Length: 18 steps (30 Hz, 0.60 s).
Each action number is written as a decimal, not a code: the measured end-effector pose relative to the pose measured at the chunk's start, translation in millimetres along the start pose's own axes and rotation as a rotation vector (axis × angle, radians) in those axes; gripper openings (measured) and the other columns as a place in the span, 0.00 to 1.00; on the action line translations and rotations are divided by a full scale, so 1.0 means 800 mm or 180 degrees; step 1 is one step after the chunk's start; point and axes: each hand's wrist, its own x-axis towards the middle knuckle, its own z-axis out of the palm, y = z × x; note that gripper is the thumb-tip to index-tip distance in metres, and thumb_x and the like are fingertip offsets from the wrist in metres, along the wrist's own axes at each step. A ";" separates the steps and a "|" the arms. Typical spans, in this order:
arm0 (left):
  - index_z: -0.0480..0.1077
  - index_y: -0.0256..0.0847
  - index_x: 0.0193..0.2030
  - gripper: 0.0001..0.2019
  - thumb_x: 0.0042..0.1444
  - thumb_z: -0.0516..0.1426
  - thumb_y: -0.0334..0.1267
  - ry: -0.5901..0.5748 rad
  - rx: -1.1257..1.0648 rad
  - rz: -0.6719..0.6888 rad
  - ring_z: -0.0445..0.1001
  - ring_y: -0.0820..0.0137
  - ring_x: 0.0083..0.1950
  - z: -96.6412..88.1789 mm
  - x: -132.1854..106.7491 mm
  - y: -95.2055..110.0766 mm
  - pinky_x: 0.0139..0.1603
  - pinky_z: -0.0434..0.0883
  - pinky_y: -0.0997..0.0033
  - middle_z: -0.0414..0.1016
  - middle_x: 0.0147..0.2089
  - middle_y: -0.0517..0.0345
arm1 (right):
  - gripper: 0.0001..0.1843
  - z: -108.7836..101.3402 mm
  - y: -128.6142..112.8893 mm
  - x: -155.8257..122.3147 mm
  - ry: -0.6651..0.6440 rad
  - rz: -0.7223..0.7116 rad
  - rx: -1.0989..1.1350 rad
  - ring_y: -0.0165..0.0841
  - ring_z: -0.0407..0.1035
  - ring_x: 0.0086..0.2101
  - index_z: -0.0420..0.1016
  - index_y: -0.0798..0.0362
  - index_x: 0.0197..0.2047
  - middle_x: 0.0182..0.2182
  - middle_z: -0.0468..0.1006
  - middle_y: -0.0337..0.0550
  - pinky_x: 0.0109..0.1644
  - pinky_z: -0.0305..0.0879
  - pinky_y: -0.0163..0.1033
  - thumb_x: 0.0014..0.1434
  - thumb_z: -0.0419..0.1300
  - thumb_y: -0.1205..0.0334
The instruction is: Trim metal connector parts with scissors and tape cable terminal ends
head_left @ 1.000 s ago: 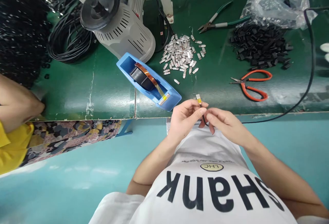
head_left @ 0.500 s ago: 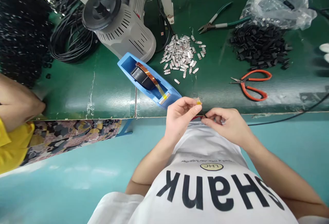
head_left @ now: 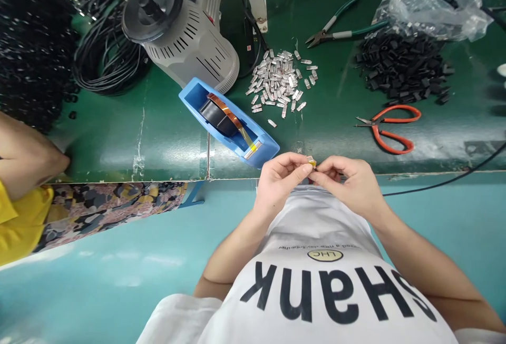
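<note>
Your hands are together at the front edge of the smooth, glossy green worktop, slightly scuffed. Left hand: thumb and index pinched on a small flat silvery metal connector with a yellow band, which sits between both sets of fingertips. Right hand: tips closed just below the connector, on the end of a thin smooth black cable; the join is mostly covered by your fingers. Cable comes out past that hand and curves off right. Near your left hand, a blue hard plastic tape dispenser, long and boat-shaped, set diagonally, with a shiny amber tape roll on a black core. Beyond: a loose heap of small oblong silvery metal pieces. To the right, orange-handled pliers, looped grips spread; farther back, a matte black pile of small plastic pieces, a crinkled clear plastic bag behind it, and green-handled cutters, jaws parted. Back left: vented grey plastic machine, coiled black cables.
</note>
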 end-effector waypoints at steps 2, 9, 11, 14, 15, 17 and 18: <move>0.80 0.39 0.36 0.10 0.51 0.71 0.41 0.0071 0.0110 0.0077 0.76 0.74 0.34 0.002 0.000 0.000 0.36 0.76 0.75 0.81 0.36 0.56 | 0.12 0.002 0.001 -0.001 0.0070 -0.0036 -0.0157 0.29 0.65 0.25 0.79 0.50 0.32 0.25 0.77 0.37 0.30 0.61 0.37 0.62 0.67 0.53; 0.78 0.39 0.32 0.08 0.53 0.70 0.40 0.0352 0.0530 0.0314 0.76 0.74 0.32 0.005 0.005 -0.004 0.36 0.75 0.75 0.80 0.33 0.58 | 0.08 0.008 0.001 -0.004 0.0283 -0.0411 -0.0775 0.31 0.67 0.28 0.76 0.50 0.33 0.27 0.77 0.39 0.33 0.61 0.39 0.65 0.64 0.57; 0.78 0.38 0.31 0.08 0.53 0.70 0.40 0.0385 0.0565 0.0306 0.76 0.74 0.32 0.005 0.006 -0.005 0.36 0.75 0.74 0.79 0.32 0.58 | 0.09 0.008 0.001 -0.004 0.0301 -0.0524 -0.0931 0.31 0.66 0.28 0.74 0.50 0.33 0.26 0.75 0.39 0.33 0.59 0.40 0.65 0.63 0.59; 0.78 0.38 0.31 0.09 0.52 0.70 0.40 0.0347 0.0510 0.0224 0.76 0.73 0.32 0.004 0.007 -0.005 0.36 0.76 0.72 0.80 0.32 0.58 | 0.08 0.006 0.001 -0.004 0.0314 -0.0656 -0.1118 0.31 0.64 0.27 0.73 0.50 0.32 0.25 0.73 0.38 0.33 0.58 0.40 0.65 0.62 0.61; 0.78 0.38 0.31 0.09 0.52 0.70 0.41 0.0330 0.0496 0.0207 0.76 0.73 0.31 0.004 0.007 -0.005 0.36 0.76 0.72 0.80 0.32 0.58 | 0.09 0.005 0.001 -0.004 0.0318 -0.0697 -0.1174 0.31 0.63 0.27 0.72 0.50 0.32 0.25 0.73 0.38 0.33 0.58 0.40 0.65 0.62 0.62; 0.79 0.38 0.31 0.08 0.52 0.70 0.40 0.0313 0.0482 0.0186 0.75 0.73 0.31 0.003 0.007 -0.005 0.35 0.75 0.73 0.80 0.31 0.58 | 0.09 0.005 0.002 -0.004 0.0318 -0.0752 -0.1268 0.31 0.62 0.27 0.71 0.50 0.31 0.24 0.71 0.37 0.34 0.57 0.40 0.65 0.62 0.62; 0.79 0.38 0.31 0.08 0.52 0.69 0.39 0.0320 0.0472 0.0176 0.76 0.74 0.31 0.003 0.008 -0.006 0.35 0.75 0.73 0.81 0.32 0.57 | 0.09 0.005 0.002 -0.004 0.0317 -0.0769 -0.1303 0.31 0.62 0.27 0.71 0.50 0.31 0.24 0.71 0.37 0.34 0.57 0.40 0.65 0.62 0.62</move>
